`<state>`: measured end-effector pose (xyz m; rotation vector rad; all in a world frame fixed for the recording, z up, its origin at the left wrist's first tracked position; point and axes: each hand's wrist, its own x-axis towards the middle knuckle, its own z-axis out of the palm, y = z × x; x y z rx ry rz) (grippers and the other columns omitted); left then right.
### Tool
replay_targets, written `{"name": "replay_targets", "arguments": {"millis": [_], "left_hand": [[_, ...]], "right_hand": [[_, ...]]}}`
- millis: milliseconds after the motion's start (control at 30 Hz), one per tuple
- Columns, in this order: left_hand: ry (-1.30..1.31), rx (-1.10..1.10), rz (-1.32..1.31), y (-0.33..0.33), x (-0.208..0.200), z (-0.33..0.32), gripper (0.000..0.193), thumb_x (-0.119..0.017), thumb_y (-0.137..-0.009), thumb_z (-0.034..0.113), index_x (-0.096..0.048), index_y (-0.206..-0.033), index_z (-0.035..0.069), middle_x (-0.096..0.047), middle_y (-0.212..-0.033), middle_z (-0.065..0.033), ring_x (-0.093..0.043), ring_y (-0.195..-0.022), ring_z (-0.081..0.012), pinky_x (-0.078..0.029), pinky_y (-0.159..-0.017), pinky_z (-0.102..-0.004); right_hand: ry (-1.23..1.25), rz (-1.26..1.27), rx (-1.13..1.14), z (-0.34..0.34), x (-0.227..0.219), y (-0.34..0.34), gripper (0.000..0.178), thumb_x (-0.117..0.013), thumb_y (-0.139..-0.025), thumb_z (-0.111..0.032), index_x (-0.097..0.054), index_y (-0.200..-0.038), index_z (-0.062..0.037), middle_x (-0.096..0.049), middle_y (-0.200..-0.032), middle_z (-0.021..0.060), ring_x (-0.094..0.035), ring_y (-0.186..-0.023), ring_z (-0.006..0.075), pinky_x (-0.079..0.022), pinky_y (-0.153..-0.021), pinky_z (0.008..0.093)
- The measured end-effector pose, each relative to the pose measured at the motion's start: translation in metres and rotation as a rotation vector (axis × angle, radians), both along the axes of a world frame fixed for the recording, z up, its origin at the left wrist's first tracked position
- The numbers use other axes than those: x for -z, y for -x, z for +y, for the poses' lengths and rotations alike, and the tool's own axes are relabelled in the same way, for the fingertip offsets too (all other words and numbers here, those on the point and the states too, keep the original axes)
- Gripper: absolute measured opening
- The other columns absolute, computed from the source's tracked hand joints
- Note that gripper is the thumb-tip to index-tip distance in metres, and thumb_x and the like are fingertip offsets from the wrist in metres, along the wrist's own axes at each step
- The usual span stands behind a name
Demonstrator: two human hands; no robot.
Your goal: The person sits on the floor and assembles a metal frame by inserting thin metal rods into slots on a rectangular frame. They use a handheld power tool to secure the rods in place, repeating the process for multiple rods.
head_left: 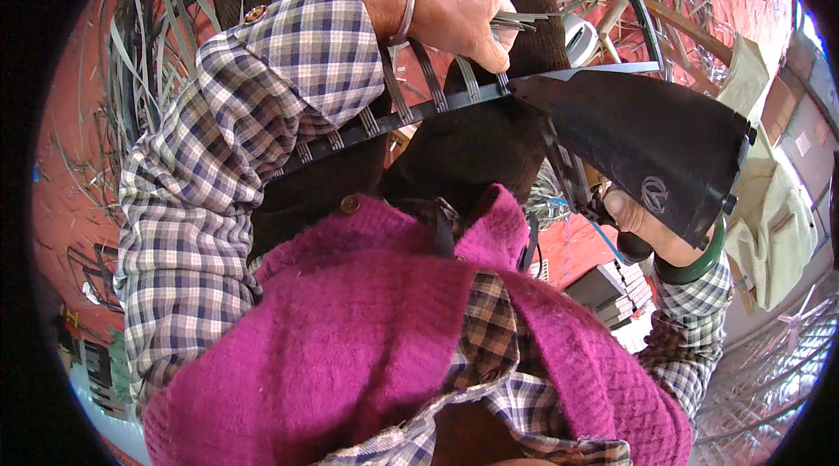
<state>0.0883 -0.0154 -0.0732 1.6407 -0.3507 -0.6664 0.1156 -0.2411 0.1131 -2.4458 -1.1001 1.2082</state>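
Black tool (pixel 647 147) is being held at strapped bar (pixel 423 110).
Grey strips (pixel 522 22) are being pinched by the left hand (pixel 463 20); the tool is being gripped by the right hand (pixel 651 228), fingers mostly hidden.

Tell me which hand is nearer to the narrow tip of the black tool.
Left. The left hand, closed on grey strips, is close by the narrow tip; the right hand holds the black tool farther back, partly hidden behind it.
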Motion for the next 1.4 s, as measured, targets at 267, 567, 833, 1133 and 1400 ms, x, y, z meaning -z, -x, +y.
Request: {"name": "replay_targets", "arguments": {"millis": [267, 567, 833, 1133, 1400], "left_hand": [[-0.003, -0.003, -0.041, -0.001, -0.002, 0.0, 0.02, -0.066, -0.07, 0.018, -0.058, -0.071, 0.001, -0.059, -0.062, -0.0064, -0.056, -0.057, -0.0123, -0.043, -0.053, -0.0267], [-0.023, 0.001, -0.038, -0.001, -0.002, -0.001, 0.019, -0.066, -0.071, 0.017, -0.058, -0.073, 0.0, -0.06, -0.063, -0.0083, -0.057, -0.06, -0.0146, -0.044, -0.055, -0.029], [-0.045, -0.001, -0.039, 0.001, -0.002, -0.001, 0.02, -0.067, -0.071, 0.018, -0.059, -0.074, 0.0, -0.06, -0.065, -0.0097, -0.058, -0.061, -0.0166, -0.044, -0.056, -0.0303], [-0.037, 0.001, -0.035, 0.001, -0.002, -0.001, 0.019, -0.067, -0.07, 0.017, -0.06, -0.074, 0.0, -0.06, -0.064, -0.0099, -0.058, -0.061, -0.0174, -0.044, -0.057, -0.0307], [-0.088, 0.063, -0.051, 0.0, 0.006, 0.001, 0.018, -0.065, -0.07, 0.016, -0.059, -0.078, 0.001, -0.06, -0.067, -0.0082, -0.057, -0.064, -0.0165, -0.044, -0.058, -0.03]], "right_hand": [[0.057, 0.21, 0.205, 0.01, -0.008, -0.018, 0.034, -0.07, -0.074, -0.012, -0.056, -0.101, 0.0033, -0.061, -0.094, 0.0112, -0.059, -0.083, 0.0219, -0.047, -0.073, 0.0325], [0.039, 0.218, 0.153, 0.025, -0.007, -0.027, 0.027, -0.067, -0.079, -0.017, -0.06, -0.1, -0.0015, -0.061, -0.087, 0.0033, -0.054, -0.074, 0.0121, -0.044, -0.064, 0.0249], [-0.009, 0.249, 0.197, 0.018, 0.001, -0.025, 0.03, -0.068, -0.078, -0.017, -0.059, -0.102, -0.0017, -0.06, -0.093, 0.0032, -0.054, -0.077, 0.0109, -0.044, -0.065, 0.0245], [0.026, 0.128, -0.048, 0.025, -0.005, -0.031, 0.029, -0.065, -0.078, -0.007, -0.058, -0.106, -0.0013, -0.062, -0.101, 0.0065, -0.058, -0.086, 0.0145, -0.046, -0.074, 0.027], [-0.028, -0.031, -0.421, 0.025, 0.011, -0.031, 0.029, -0.063, -0.079, -0.008, -0.058, -0.106, -0.0012, -0.061, -0.096, 0.0096, -0.058, -0.083, 0.0184, -0.046, -0.073, 0.0302]]}}
